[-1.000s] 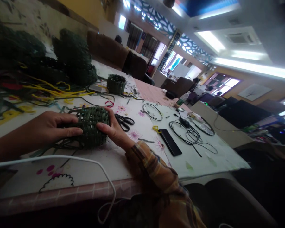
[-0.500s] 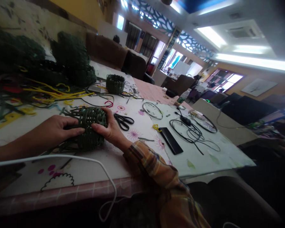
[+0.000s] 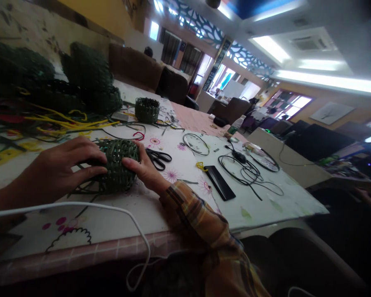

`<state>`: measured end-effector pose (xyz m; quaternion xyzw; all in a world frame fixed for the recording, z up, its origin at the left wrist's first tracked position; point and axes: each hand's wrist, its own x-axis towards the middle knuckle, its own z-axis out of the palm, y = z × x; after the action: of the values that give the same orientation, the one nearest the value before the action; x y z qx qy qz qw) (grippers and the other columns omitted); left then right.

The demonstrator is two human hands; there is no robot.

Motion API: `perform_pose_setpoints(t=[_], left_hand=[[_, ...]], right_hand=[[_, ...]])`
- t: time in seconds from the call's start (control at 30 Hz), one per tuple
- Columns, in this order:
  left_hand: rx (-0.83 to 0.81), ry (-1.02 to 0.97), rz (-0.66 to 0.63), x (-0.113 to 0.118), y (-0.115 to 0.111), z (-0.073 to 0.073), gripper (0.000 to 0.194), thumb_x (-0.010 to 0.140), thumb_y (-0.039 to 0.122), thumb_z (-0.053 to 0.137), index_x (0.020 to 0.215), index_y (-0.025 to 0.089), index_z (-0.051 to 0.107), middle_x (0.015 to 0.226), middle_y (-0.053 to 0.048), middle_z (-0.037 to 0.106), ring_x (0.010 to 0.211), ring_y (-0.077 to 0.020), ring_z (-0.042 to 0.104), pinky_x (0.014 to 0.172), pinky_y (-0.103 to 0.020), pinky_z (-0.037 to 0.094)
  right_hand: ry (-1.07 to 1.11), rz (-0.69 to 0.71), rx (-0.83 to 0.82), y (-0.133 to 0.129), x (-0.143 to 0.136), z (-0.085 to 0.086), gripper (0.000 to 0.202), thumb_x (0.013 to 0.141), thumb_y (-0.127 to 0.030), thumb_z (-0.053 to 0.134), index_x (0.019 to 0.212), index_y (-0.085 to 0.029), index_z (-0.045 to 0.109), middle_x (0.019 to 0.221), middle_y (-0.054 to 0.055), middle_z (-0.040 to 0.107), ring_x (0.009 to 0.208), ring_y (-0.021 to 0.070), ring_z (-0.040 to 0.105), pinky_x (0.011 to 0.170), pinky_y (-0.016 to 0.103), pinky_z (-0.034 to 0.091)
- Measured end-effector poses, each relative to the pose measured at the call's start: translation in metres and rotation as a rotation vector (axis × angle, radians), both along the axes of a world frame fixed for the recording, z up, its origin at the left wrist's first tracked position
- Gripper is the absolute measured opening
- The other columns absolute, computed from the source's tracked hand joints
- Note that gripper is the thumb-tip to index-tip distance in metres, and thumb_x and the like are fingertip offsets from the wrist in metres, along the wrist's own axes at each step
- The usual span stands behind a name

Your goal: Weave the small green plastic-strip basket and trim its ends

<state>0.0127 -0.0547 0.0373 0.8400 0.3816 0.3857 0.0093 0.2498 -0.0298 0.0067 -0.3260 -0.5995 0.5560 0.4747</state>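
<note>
A dark green woven basket (image 3: 117, 165) lies on its side on the patterned tablecloth (image 3: 123, 214), loose strip ends fanning out at its left. My right hand (image 3: 144, 167) grips the basket's right end, thumb on the near side and fingers behind it. My left hand (image 3: 77, 161) is at the left end, its thumb and fingers closed around the weave or strips there; the fingertips are partly hidden. Just right of the basket lie black-handled scissors (image 3: 159, 159), touched by neither hand. Behind stands a smaller green woven basket (image 3: 147, 110), upright.
Yellow strips (image 3: 77, 123) and a heap of green woven pieces (image 3: 86, 74) lie at the left. On the right are a dark phone-like slab (image 3: 220, 182), coiled black cable (image 3: 241, 169) and a plastic bottle (image 3: 235, 125). A white cord (image 3: 111, 207) crosses in front of me.
My left hand has risen and arched over the basket's left end, its fingers bending more. My right hand keeps its hold. The view has shifted slightly.
</note>
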Motion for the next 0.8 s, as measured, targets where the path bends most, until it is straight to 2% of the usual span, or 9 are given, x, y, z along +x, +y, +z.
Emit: perform_pose_setpoints(t=[0.07, 0.17, 0.3, 0.43, 0.6, 0.8], left_hand=[[0.079, 0.034, -0.081, 0.0, 0.0, 0.002, 0.023, 0.098, 0.046, 0.061, 0.098, 0.025, 0.071, 0.101, -0.003, 0.069, 0.094, -0.0186, 0.065, 0.089, -0.029, 0.052], [0.183, 0.069, -0.091, 0.0, 0.002, 0.004, 0.018, 0.1, 0.04, 0.062, 0.1, 0.025, 0.071, 0.103, -0.004, 0.07, 0.098, -0.019, 0.066, 0.09, -0.03, 0.052], [0.241, 0.121, -0.105, 0.004, 0.004, 0.006, 0.016, 0.101, 0.034, 0.058, 0.097, 0.024, 0.07, 0.097, -0.003, 0.07, 0.09, -0.0178, 0.067, 0.082, -0.028, 0.052], [0.292, 0.154, -0.066, 0.007, 0.006, -0.002, 0.02, 0.102, 0.031, 0.053, 0.091, 0.024, 0.067, 0.089, -0.002, 0.07, 0.082, -0.0174, 0.066, 0.073, -0.028, 0.05], [0.236, 0.131, -0.043, 0.008, 0.008, -0.013, 0.019, 0.102, 0.032, 0.051, 0.091, 0.024, 0.064, 0.087, -0.002, 0.068, 0.083, -0.0188, 0.065, 0.077, -0.03, 0.05], [0.166, 0.025, -0.046, 0.011, 0.003, -0.008, 0.016, 0.1, 0.036, 0.057, 0.094, 0.023, 0.064, 0.089, -0.001, 0.065, 0.082, -0.0171, 0.062, 0.077, -0.027, 0.049]], right_hand=[[0.007, 0.009, -0.003, 0.001, 0.001, 0.0, 0.082, 0.068, -0.063, 0.083, 0.132, -0.025, 0.049, 0.137, 0.008, 0.06, 0.132, 0.0254, 0.057, 0.119, 0.041, 0.046], [0.007, 0.012, -0.019, 0.002, 0.001, -0.001, 0.084, 0.067, -0.065, 0.083, 0.133, -0.025, 0.049, 0.135, 0.007, 0.061, 0.131, 0.0247, 0.058, 0.118, 0.04, 0.047], [0.008, 0.021, -0.029, 0.004, 0.002, -0.003, 0.084, 0.067, -0.064, 0.083, 0.134, -0.026, 0.049, 0.135, 0.007, 0.061, 0.132, 0.0247, 0.057, 0.119, 0.04, 0.046], [0.007, 0.028, -0.007, 0.005, 0.002, -0.003, 0.081, 0.068, -0.061, 0.083, 0.133, -0.026, 0.05, 0.136, 0.006, 0.06, 0.132, 0.0247, 0.057, 0.121, 0.041, 0.045], [0.017, 0.041, -0.037, 0.007, 0.002, -0.003, 0.081, 0.067, -0.063, 0.083, 0.132, -0.027, 0.052, 0.135, 0.005, 0.062, 0.131, 0.0244, 0.058, 0.118, 0.039, 0.047], [0.046, 0.043, -0.046, 0.005, 0.002, -0.002, 0.082, 0.066, -0.062, 0.085, 0.132, -0.026, 0.052, 0.133, 0.005, 0.063, 0.131, 0.025, 0.058, 0.12, 0.041, 0.046]])
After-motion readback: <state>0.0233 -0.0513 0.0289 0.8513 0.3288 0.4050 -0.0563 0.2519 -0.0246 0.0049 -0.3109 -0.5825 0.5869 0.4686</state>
